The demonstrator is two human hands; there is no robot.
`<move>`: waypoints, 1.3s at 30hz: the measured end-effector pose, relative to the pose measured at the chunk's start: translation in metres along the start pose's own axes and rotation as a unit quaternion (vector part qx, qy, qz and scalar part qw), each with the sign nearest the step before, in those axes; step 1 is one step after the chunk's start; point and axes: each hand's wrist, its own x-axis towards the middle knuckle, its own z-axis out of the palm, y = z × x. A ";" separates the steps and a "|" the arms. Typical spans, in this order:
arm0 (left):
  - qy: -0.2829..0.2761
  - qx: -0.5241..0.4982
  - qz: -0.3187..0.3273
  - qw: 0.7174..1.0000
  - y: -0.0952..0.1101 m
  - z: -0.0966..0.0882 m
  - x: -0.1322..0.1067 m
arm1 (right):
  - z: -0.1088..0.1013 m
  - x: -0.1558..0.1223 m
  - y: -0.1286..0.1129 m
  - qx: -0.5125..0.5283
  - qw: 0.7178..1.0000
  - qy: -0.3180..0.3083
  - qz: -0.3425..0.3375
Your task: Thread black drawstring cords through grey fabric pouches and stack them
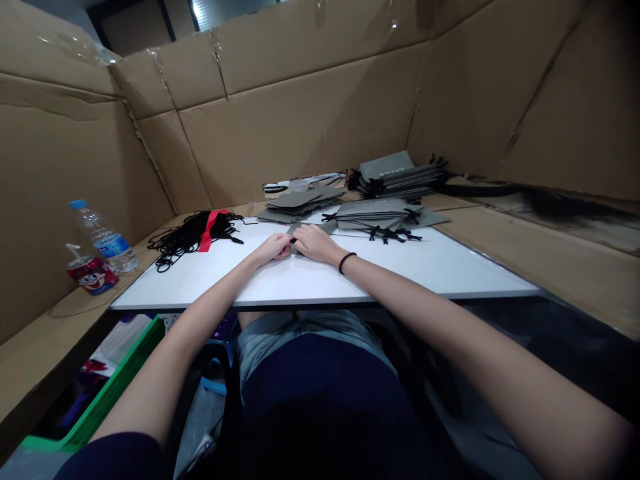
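Brown cardboard walls (300, 127), creased and taped, fold around your smooth white table (400, 273). Flat gray sheets lie in three loose stacks: one at the far right (400, 177), one nearer with black cord ends poking out (373, 215), and one left of that (300, 199). A tangle of soft black cords (175, 240) sprawls to your left. Your right hand (317, 242) and left hand (274, 248) come together at mid-table, fingers bent over a gray piece (327, 227) and a small black bit; how each grips is too small to tell. The gray piece lies under your right hand, just before the stacks.

A green bin (120, 373) sits below the table at your left. Above it, on cardboard, a clear bottle (103, 233) stands behind a round red can (93, 273). A red ribbon (207, 230) crosses the cords.

The table's straight front edge runs beneath your forearms. Bare white spreads toward both front corners; the stacks crowd the far side, the cords the left.
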 end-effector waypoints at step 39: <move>-0.021 0.013 0.002 1.000 -0.007 -0.003 0.006 | -0.005 -0.001 -0.008 -0.019 0.999 0.022 0.023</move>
